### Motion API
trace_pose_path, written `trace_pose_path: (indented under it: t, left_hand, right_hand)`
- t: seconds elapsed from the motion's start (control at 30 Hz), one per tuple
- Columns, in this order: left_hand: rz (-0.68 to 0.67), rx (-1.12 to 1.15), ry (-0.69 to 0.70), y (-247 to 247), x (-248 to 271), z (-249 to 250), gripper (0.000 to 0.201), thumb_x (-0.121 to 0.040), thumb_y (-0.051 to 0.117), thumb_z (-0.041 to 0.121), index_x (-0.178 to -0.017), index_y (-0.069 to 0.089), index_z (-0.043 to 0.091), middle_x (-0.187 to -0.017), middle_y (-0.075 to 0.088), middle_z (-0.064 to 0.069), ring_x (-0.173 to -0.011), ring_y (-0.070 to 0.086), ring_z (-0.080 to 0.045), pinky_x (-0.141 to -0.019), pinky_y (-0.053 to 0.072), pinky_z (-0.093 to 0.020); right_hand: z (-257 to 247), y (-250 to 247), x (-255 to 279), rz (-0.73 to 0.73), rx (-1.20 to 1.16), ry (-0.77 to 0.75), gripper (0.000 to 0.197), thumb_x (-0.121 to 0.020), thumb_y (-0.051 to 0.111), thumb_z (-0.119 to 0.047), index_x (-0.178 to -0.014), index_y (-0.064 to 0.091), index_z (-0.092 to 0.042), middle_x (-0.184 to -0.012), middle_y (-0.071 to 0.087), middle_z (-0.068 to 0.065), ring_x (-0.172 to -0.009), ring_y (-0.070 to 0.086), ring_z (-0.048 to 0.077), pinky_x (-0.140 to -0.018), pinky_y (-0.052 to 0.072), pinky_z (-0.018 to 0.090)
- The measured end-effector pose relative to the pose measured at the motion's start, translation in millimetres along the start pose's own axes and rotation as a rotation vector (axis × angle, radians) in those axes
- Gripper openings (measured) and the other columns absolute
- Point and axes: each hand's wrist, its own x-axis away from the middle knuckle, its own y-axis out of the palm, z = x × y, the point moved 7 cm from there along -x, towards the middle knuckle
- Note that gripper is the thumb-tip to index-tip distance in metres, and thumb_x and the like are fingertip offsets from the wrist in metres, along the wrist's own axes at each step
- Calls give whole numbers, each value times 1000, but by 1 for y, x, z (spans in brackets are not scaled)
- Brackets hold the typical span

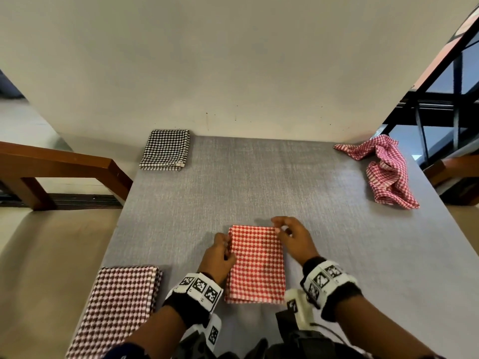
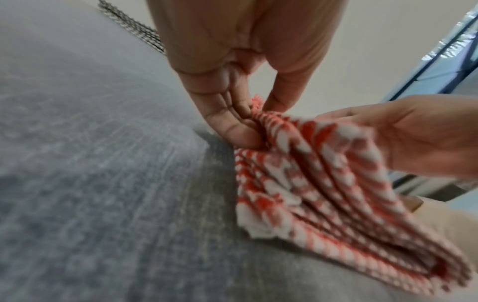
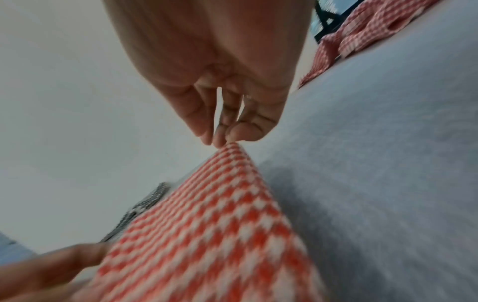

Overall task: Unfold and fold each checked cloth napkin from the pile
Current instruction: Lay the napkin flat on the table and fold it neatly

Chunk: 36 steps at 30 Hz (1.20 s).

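A folded red-and-white checked napkin (image 1: 256,264) lies on the grey table (image 1: 259,182) near the front edge. My left hand (image 1: 223,251) pinches its layered left edge near the far corner (image 2: 254,114). My right hand (image 1: 285,231) pinches the far right corner (image 3: 230,146) between fingertips and thumb. The crumpled pink checked napkin pile (image 1: 383,168) sits at the far right of the table. A folded black-and-white napkin (image 1: 166,150) lies at the far left, and a folded dark red one (image 1: 119,307) lies at the near left.
A pale wall (image 1: 233,60) rises right behind the table. A wooden rail (image 1: 64,164) stands to the left, and a dark metal frame (image 1: 440,104) to the right. Bare grey tabletop stretches between the napkins.
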Motion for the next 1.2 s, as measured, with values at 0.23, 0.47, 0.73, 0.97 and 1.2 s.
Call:
trace_pose_path:
  t: [0.23,0.47,0.73,0.97,1.2]
  left_hand:
    - [-77,-305,157,8,8,7,54,-96,38,22,-144,15,31,-140,46,-3,-124,48,-18,-106,36,-30]
    - [-71,-335,153,10,11,1,51,-98,33,22,-145,14,26,-142,41,-5,-126,43,-18,-107,32,-27]
    - [-91,-500,134,12,11,1,50,-98,30,26,-146,13,26,-144,37,-6,-128,41,-19,-109,33,-29]
    - [-70,-961,289,15,17,7,46,-88,42,46,-120,55,15,-122,63,-7,-115,56,-26,-93,48,-44]
    - [-251,-1085,263,26,9,-20,66,-95,0,46,-130,45,13,-123,63,-5,-119,54,-21,-111,1,-38]
  right_hand:
    - [5,12,-28,-409,80,10,28,-90,49,-5,-117,56,-10,-96,58,-4,-88,55,3,-76,42,10]
    - [6,8,-30,-497,-139,35,37,-76,63,-6,-111,58,-18,-91,65,-7,-67,56,-2,-47,33,11]
    - [16,13,-39,-509,387,-18,27,-85,60,-12,-112,59,-10,-112,63,11,-106,57,24,-99,43,39]
    - [-7,26,3,-119,825,-403,37,-76,68,-15,-111,60,-10,-108,64,10,-95,62,27,-78,54,36]
    - [41,62,26,-327,1120,-310,63,-95,-3,-41,-121,46,-10,-120,64,6,-107,63,19,-105,37,40]
